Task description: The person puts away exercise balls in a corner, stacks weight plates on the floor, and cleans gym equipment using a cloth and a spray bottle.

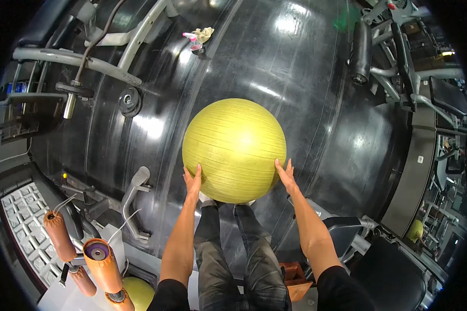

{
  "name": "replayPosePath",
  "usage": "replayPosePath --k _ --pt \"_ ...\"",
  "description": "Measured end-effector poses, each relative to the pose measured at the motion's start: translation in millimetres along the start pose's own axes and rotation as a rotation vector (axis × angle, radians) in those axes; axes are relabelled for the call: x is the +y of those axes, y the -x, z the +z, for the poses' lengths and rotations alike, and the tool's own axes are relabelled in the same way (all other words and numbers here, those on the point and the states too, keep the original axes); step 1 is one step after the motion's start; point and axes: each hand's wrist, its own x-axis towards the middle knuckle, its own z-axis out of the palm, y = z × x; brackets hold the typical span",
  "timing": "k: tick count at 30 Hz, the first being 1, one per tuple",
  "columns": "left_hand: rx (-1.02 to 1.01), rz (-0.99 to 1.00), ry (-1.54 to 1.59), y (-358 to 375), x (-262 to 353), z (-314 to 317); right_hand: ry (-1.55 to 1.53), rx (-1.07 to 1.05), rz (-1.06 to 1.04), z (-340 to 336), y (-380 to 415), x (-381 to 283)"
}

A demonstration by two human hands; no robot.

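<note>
A large yellow-green exercise ball (233,140) with fine ridges is between my two hands, in front of my legs. My left hand (192,181) presses on its lower left side, the thumb up along the surface. On the lower right side, my right hand (286,175) presses in the same way, its fingers pointing forward. The ball overlaps my feet in this view and mostly hides them.
A pink-topped spray bottle (194,42) and a crumpled cloth (205,34) are on the black floor (275,67) ahead. Weight plates (129,101) lie to the left. Gym machines (386,57) flank both sides; another yellow-green ball (139,294) sits at lower left.
</note>
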Motion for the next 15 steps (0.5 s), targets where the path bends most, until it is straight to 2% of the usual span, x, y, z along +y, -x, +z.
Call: replayPosePath --k 1,3,5,6,8,12,15 --pt "-0.002 -0.004 0.001 1.1 2.5 0.3 -0.127 -0.072 0.138 3.7 -2.9 6.0" --pt "-0.006 0.030 -0.125 5.9 5.7 -0.9 -0.207 -0.104 0.146 8.4 -1.7 11.5" --pt "-0.061 0.064 -0.010 -3.9 -5.6 6.8 -0.382 -0.160 0.153 8.6 6.5 8.5" --pt "-0.114 0.104 0.107 -8.1 -8.9 9.7 -0.383 -0.159 0.155 4.3 10.9 3.3" --pt "-0.081 0.132 0.103 -3.4 -1.7 9.5 -0.400 -0.248 0.067 -9.5 21.0 -12.2" --pt "-0.005 0.232 0.051 10.0 10.5 5.8 -0.308 -0.167 0.119 -27.7 24.8 -23.2" --pt "0.041 0.316 -0.016 7.5 25.5 -4.3 -0.215 -0.169 0.083 -43.3 19.0 -24.9"
